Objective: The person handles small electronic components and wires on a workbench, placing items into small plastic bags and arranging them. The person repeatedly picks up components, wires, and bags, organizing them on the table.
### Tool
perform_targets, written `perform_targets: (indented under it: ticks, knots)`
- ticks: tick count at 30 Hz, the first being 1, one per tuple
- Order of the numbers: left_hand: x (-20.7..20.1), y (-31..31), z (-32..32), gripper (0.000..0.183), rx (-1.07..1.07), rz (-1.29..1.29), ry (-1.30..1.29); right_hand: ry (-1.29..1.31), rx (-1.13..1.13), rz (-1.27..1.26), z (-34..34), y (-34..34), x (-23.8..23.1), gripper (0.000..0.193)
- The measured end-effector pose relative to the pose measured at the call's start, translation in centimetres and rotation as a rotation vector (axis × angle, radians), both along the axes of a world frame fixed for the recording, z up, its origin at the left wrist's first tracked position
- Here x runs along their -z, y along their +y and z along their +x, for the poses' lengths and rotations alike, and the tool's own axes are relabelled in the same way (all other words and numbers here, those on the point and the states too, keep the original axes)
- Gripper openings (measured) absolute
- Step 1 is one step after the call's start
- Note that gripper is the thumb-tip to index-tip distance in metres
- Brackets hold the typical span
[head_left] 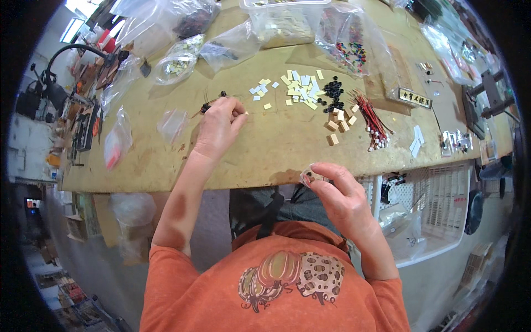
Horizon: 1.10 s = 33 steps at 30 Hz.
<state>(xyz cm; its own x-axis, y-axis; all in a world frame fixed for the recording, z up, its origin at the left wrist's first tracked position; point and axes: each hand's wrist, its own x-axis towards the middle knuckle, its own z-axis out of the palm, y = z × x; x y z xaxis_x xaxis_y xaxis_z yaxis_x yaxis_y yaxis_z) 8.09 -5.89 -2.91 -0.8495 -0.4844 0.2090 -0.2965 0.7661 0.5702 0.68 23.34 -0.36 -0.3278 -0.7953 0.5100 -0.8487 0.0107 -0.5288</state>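
Observation:
My left hand [220,123] is over the table, its fingers curled into a pinch; a tiny pale bit shows at the fingertips, too small to name. Just beyond it lie small black parts with thin wires [205,108], partly hidden by the hand. At the table's near edge, my right hand [342,193] grips a small clear plastic bag [307,176] between thumb and fingers, with small dark and reddish pieces inside. Ahead of the hands lie a scatter of pale yellow and white rectangles [301,87], black round parts [333,91], small wooden blocks [332,139] and red-and-black wires with white connectors [371,116].
Bags of parts [178,61] and a clear plastic tub [285,25] line the far side. A flat clear bag [172,125] and one with pink contents [118,145] lie left. White strips [416,141] lie right. Below the edge hangs a white basket [442,221].

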Motion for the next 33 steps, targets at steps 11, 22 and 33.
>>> perform_targets:
  ticks: [11,22,33]
  knots:
    - [-1.8,5.7,-5.2,0.019,0.272,0.18,0.05,-0.048,-0.002,-0.038,-0.7,1.6,0.6,0.022]
    - [-0.4,6.8,-8.8,0.014,0.326,-0.034,-0.053,-0.063,0.029,-0.048,-1.1,3.5,1.8,0.018]
    - [-1.3,7.0,-5.1,0.015,0.307,0.195,-0.144,-0.046,-0.006,-0.025,-1.0,2.8,1.1,0.02]
